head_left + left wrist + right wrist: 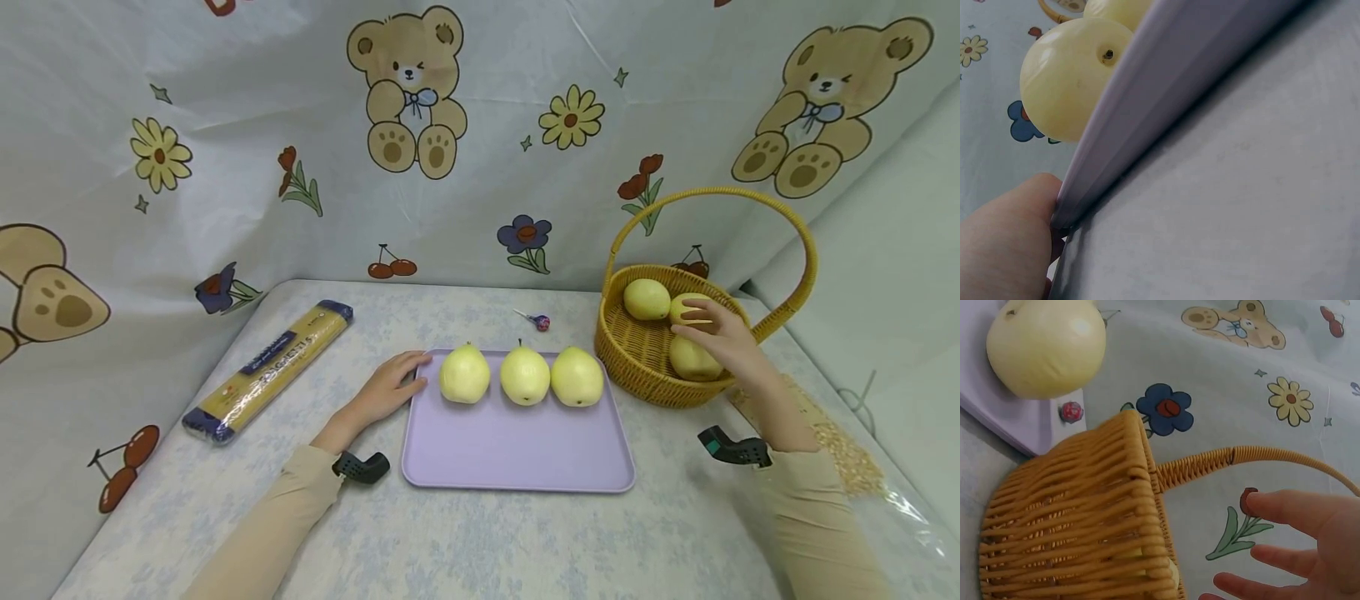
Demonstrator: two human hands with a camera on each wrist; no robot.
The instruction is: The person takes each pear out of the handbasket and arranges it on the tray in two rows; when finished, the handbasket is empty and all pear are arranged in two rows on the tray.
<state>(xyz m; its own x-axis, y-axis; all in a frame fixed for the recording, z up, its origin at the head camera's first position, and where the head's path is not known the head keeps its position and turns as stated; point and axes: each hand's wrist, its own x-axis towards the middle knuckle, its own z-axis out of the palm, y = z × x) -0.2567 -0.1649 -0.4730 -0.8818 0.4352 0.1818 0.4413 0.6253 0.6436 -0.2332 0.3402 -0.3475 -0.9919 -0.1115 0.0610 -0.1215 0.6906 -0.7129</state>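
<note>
On a lilac tray [517, 454], three pale yellow pears stand in a row along the far side: the left pear [464, 375], the middle pear [525, 377] and the right pear [577, 377]. My left hand [386, 387] rests at the tray's far left corner, thumb and fingertips against the rim. Over the wicker basket [645, 379], my right hand [723, 337] reaches in from the right with fingers spread and nothing between them. Inside the basket lie pale yellow fruits, one [647, 299] at the back left and a pear [692, 360] below my fingers. Another fruit [686, 307] is partly hidden by my hand.
A pack of spaghetti [270, 371] lies slantwise at the left of the table. Behind the tray is a wrapped lollipop [542, 322]. A clear bag of small pale grains [840, 450] lies beside my right forearm. The basket's tall handle [712, 192] arches over its opening.
</note>
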